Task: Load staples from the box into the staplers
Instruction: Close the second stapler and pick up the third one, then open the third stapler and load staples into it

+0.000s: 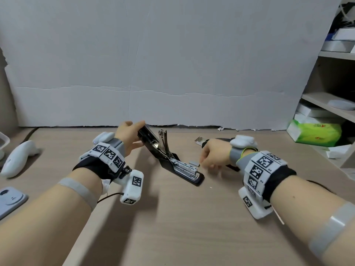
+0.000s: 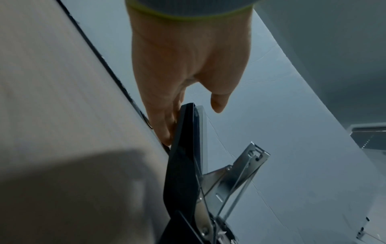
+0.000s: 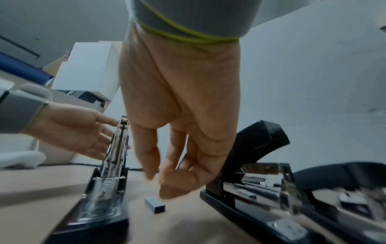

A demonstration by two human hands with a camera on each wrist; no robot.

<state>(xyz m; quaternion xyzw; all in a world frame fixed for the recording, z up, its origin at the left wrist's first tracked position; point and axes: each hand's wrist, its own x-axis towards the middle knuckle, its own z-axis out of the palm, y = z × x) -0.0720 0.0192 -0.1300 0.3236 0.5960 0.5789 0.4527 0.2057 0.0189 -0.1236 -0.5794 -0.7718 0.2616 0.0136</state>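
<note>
Wood-grain desk (image 1: 172, 227) against grey board backdrop (image 1: 153, 64), shelves (image 1: 330, 104) right; left hand (image 1: 127, 138) holds the open stapler (image 1: 172, 160) lid back, long axis far-left to near-right, staple strip (image 3: 155, 206) beside it under loosely-curled, empty right hand (image 1: 215, 155).

At my far left a white handheld device (image 1: 18, 158) lies on the wood-grain surface (image 1: 172, 217), and nearer me at that edge lies a phone (image 1: 10, 198) in a pale blue case. A creased white backdrop sheet (image 1: 163, 64) stands along the back, and to my right a shelf unit (image 1: 326, 100) holds white boxes and a green tissue pack (image 1: 317, 132).
</note>
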